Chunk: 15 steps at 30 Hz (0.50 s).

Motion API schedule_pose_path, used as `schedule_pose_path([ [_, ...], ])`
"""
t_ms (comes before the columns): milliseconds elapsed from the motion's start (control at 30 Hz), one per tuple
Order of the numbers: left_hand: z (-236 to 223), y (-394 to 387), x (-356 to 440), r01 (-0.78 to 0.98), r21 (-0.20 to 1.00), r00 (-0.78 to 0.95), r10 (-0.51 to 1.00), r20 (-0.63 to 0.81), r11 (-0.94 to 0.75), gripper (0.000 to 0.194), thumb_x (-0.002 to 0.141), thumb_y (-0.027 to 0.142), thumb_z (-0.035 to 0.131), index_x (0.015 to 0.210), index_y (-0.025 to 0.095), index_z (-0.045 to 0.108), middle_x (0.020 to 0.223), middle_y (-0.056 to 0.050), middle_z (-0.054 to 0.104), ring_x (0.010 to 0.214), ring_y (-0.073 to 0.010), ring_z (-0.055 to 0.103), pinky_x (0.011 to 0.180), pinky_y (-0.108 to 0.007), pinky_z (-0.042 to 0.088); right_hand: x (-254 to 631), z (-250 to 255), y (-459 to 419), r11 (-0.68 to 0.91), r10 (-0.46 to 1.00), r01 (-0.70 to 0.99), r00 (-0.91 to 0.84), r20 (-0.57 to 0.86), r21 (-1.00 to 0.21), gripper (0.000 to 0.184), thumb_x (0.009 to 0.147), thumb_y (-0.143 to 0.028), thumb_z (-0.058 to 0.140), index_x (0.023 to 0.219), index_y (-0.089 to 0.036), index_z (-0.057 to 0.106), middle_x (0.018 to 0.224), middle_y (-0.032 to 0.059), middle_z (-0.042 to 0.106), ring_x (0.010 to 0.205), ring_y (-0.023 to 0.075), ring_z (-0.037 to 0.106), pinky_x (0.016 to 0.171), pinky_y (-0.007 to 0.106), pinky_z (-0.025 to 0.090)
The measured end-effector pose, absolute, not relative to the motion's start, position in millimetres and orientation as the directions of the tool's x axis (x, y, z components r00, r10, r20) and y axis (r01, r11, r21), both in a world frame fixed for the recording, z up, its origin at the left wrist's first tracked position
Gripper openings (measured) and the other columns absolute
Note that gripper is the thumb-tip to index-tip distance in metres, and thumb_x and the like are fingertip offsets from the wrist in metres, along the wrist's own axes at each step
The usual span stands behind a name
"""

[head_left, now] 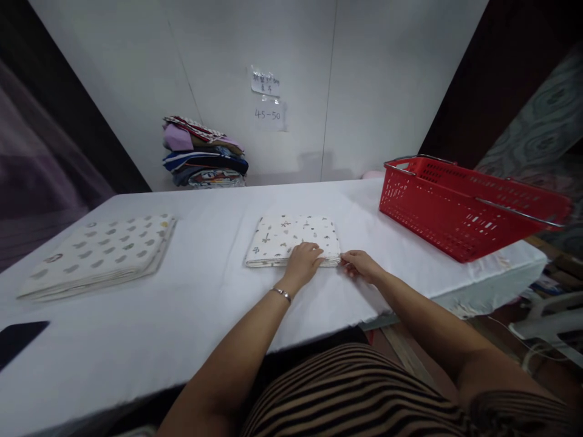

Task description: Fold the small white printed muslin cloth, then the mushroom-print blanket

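Note:
A folded white cloth with a small scattered print lies in the middle of the table. My left hand rests on its near edge, fingers laid over the top. At the cloth's near right corner, my right hand has thumb and fingers closed on the layered edge. The fingertips of that hand are partly hidden. Further left lies a larger folded white cloth with a grey spotted print, apart from both hands.
A red plastic basket with metal handles stands on the white-covered table at the right. Folded fabrics are stacked at the back by the wall, below and left of paper signs. A dark flat object lies at the left edge.

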<state>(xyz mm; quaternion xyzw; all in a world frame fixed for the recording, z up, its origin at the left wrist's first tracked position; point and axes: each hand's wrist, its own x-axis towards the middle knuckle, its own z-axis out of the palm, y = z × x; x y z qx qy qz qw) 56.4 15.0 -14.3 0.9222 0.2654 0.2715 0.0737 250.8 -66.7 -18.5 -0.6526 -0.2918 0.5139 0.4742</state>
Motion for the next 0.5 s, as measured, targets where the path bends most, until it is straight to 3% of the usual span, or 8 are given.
schedule_pose_path([
  [167, -15, 13, 83, 0.443, 0.346, 0.752, 0.553, 0.358, -0.827, 0.018, 0.086, 0.029, 0.055, 0.098, 0.022, 0.066, 0.103, -0.004, 0.064, 0.094, -0.0188, 0.054, 0.081, -0.032, 0.043, 250, -20, -65, -0.43, 0.86, -0.149, 0.234, -0.454, -0.89, 0.018, 0.086, -0.027, 0.057, 0.074, -0.013, 0.058, 0.065, 0.0036, 0.064, 0.042, 0.0077, 0.053, 0.03, 0.016, 0.032],
  [500, -7, 17, 93, 0.506, 0.392, 0.763, 0.611, 0.211, -0.768, 0.026, 0.088, 0.027, 0.046, 0.081, 0.021, 0.07, 0.089, -0.004, 0.065, 0.086, -0.0176, 0.055, 0.077, -0.03, 0.041, 254, -20, -60, -0.411, 0.866, -0.289, 0.173, -0.469, -0.865, 0.011, 0.084, -0.014, 0.055, 0.073, -0.013, 0.055, 0.062, 0.0007, 0.06, 0.042, 0.0043, 0.049, 0.031, 0.012, 0.027],
])
